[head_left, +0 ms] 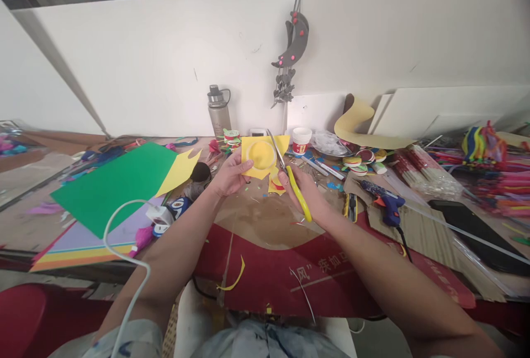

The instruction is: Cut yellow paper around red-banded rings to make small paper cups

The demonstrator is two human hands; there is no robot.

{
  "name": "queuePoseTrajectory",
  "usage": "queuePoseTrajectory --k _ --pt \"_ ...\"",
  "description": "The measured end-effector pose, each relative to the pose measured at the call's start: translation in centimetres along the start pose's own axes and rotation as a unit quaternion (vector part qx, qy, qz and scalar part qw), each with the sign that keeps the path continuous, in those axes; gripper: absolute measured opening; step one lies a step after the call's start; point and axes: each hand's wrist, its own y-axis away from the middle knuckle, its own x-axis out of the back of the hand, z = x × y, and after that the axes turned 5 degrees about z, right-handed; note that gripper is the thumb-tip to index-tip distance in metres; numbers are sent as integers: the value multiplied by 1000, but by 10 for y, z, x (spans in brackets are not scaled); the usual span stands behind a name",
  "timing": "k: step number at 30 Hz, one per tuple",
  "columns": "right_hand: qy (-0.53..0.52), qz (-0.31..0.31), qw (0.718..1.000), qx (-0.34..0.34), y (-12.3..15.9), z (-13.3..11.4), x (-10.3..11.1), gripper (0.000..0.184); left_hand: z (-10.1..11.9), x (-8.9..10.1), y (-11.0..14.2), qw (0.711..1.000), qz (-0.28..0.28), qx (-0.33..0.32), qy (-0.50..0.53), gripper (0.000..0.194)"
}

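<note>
My left hand (232, 174) pinches the lower left edge of a yellow sheet (283, 141), holding it up over the table. A pale ring (261, 156) shows on the sheet's face; whether it is drawn or laid on, I cannot tell. Yellow-handled scissors (298, 194) are gripped in my right hand (304, 195), their blades pointing up and to the left across the sheet's right part. Just below the sheet, a small yellow piece with a red curve (276, 182) lies close to my right thumb.
Coloured sheets (120, 187) spread at left, with a white cable (108, 225) arching nearby. A bottle (218, 109) and a paper cup (302, 141) stand by the wall. At right lie a utility knife (350, 207), a glue gun (389, 206) and a black phone (480, 233).
</note>
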Motion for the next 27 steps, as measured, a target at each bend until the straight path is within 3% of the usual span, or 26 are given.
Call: queuePoseTrajectory --k 6,11,19,27 --pt "7 -17 1000 8 -1 -2 0 46 6 3 1 1000 -4 11 -8 84" --pt "18 -16 1000 12 -2 1 -1 51 6 10 -1 1000 -11 6 -6 74" --pt "10 -25 1000 12 -2 -1 1 52 9 4 -1 999 39 0 16 81" --pt "-59 -37 998 -8 -2 -1 -2 47 9 -1 1 1000 4 3 -2 81"
